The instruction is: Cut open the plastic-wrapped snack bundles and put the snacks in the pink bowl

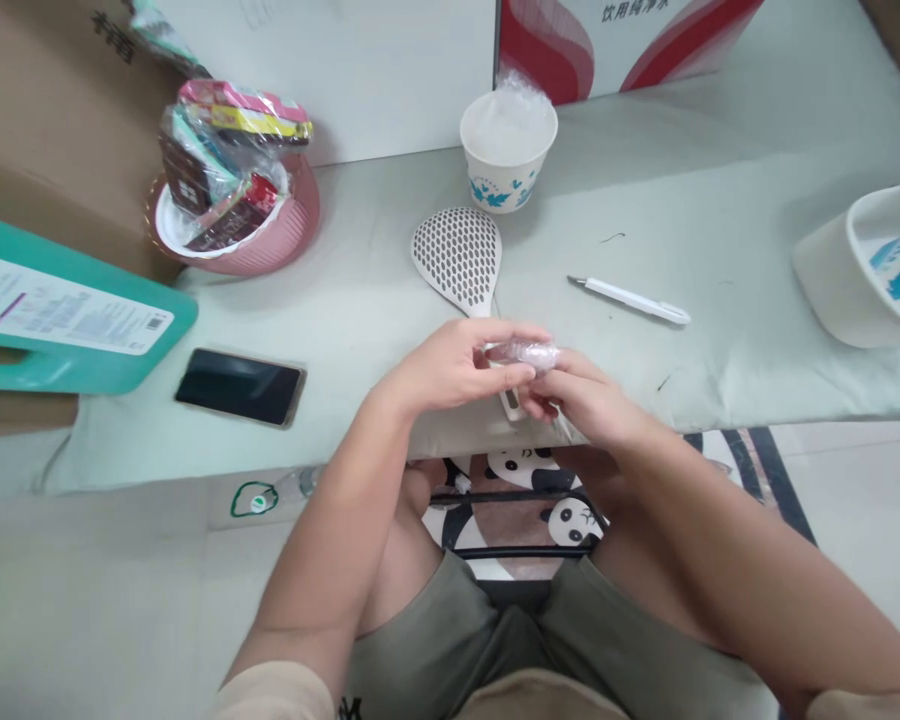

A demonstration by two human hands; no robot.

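Near the table's front edge, my left hand (465,368) and my right hand (586,398) meet around a small bundle of clear plastic film (532,356). The fingers of both are closed on it. Below them lies a pale slotted skimmer (457,255), its perforated head pointing away and its handle partly hidden by my hands. Behind the skimmer stands a paper cup (508,150) with blue leaf prints and clear plastic in its mouth. A white pen (630,299) rests on the cloth to the right.
A black phone (240,387) and a teal bottle (67,310) are at the left. Behind them sits a pink basket (300,215) of packets. A white container (840,270) stands at the right edge. Boxes (390,80) line the back.
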